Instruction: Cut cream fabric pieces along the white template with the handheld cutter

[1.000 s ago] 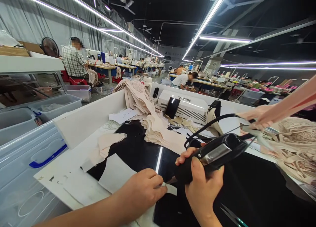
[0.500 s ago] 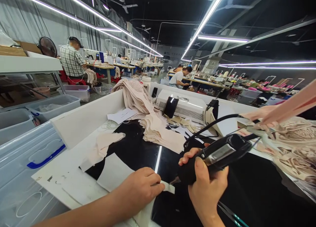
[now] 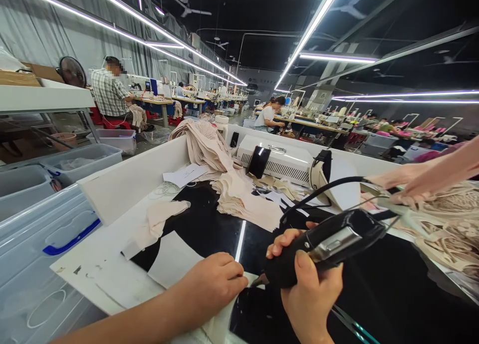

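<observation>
Room over black worktop (image 3: 389, 284) right of right fingers (image 3: 306, 273); fabric stack (image 3: 249, 204) blocks far middle, black cable (image 3: 325, 187) arches beside it.

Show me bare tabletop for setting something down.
Widest: the black surface right of the black tool and right hand, bordered by the beige pile and a teal metal tool. A smaller patch lies between the left hand, the white sheet and the fabric stack. Crowded: the back, around the white vented machine.

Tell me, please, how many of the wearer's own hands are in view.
2: the left hand holds a pale strip near the middle; the right hand, to its right, holds the black tool. Some fingers are partly hidden.
</observation>
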Demonstrator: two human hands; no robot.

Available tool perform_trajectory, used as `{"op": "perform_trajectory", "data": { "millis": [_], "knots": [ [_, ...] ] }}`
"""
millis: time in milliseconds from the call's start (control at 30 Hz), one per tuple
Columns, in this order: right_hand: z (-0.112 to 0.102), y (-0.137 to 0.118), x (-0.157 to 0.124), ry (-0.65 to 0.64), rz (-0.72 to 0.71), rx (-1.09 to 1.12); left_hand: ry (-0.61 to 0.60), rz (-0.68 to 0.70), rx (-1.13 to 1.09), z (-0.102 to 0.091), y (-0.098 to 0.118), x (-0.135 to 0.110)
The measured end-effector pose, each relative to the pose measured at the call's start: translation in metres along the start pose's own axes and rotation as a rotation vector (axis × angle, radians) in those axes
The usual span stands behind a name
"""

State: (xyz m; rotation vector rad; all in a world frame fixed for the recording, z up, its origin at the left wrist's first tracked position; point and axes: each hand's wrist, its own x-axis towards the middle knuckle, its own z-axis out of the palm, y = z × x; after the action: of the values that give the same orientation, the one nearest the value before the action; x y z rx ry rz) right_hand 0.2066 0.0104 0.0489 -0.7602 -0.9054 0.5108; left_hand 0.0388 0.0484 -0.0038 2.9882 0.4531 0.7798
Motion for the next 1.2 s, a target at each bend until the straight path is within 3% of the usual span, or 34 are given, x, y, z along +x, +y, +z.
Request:
{"op": "perform_trajectory", "data": {
  "millis": [233, 400, 933, 1200],
  "knots": [
    [0.001, -0.003, 0.001, 0.010, 0.013, -0.027, -0.002, 0.005, -0.011, -0.001, 0.000, 0.000],
    [-0.003, -0.008, 0.006, 0.088, 0.017, 0.012, 0.000, -0.003, -0.016, 0.000, 0.000, -0.001],
    [-0.007, -0.005, 0.006, 0.078, 0.002, -0.009, -0.040, 0.005, -0.002, -0.002, -0.001, -0.001],
    [-0.011, -0.007, 0.000, 0.079, 0.000, -0.042, -0.093, -0.162, 0.141, -0.001, 0.016, -0.016]
  ]
}}
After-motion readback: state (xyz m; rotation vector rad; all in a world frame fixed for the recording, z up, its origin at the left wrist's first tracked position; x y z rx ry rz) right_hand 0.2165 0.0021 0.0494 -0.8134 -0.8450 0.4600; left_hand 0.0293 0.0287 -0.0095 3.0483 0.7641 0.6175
